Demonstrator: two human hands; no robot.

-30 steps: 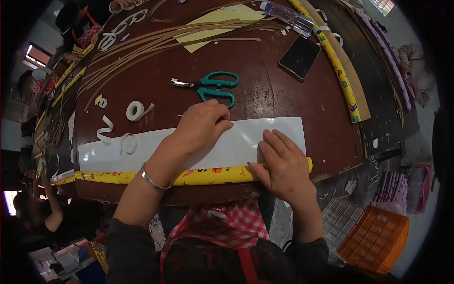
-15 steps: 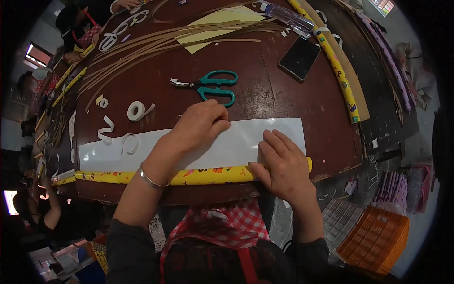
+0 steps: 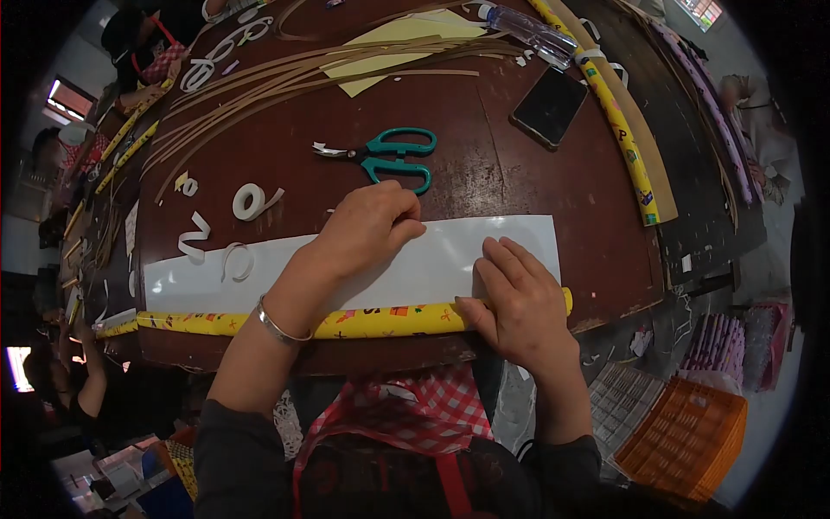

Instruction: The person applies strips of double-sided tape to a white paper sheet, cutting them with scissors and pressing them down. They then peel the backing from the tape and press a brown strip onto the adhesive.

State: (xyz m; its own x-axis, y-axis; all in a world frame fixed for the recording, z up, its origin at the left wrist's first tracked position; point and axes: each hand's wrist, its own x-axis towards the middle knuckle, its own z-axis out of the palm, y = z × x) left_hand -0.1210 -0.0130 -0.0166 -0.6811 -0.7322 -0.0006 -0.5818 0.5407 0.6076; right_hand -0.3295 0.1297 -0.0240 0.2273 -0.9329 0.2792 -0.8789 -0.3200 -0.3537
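Observation:
A long white sheet [image 3: 432, 259] lies along the table's near edge, with a yellow patterned roll [image 3: 389, 322] along its near side. My left hand [image 3: 367, 227], fingers curled together, rests on the sheet's far edge; whether anything is between the fingers is hidden. My right hand [image 3: 519, 303] lies on the sheet's right part, fingers stretched out and thumb on the roll. Beyond my left hand are teal-handled scissors [image 3: 393, 160], blades apart. A roll of white tape [image 3: 249, 201] and loose curled strips [image 3: 194, 235] are to the left.
Brown strips [image 3: 346, 65] cross a yellow sheet [image 3: 372, 78] at the back. A phone [image 3: 549, 105], a plastic bottle [image 3: 529, 35] and another yellow patterned roll [image 3: 622, 130] are at the right. An orange crate [image 3: 692, 437] stands low right. Other people work at the left.

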